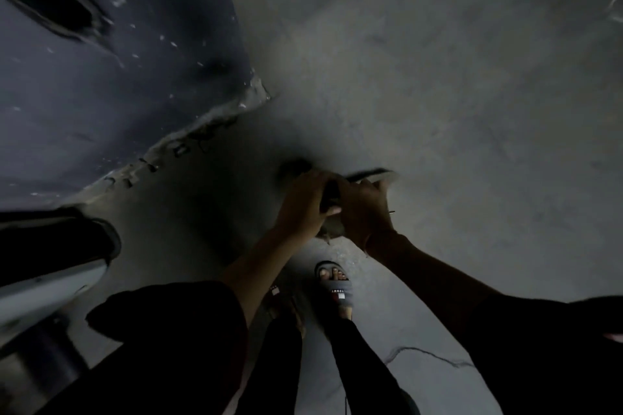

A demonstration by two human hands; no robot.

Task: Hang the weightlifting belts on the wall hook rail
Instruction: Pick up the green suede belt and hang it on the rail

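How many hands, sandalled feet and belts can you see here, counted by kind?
Hands: 2, left hand and right hand
Sandalled feet: 2, clear one, dim one
Belts: 1, dark belt held by both hands
Total: 5

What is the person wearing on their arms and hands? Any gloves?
No gloves: the left hand and the right hand are bare. Both forearms are bare too. Loose black sleeves end near the elbows. There seems to be a thin band at the right wrist, but the picture is too dark and blurry to be sure. No rings or watch can be made out.
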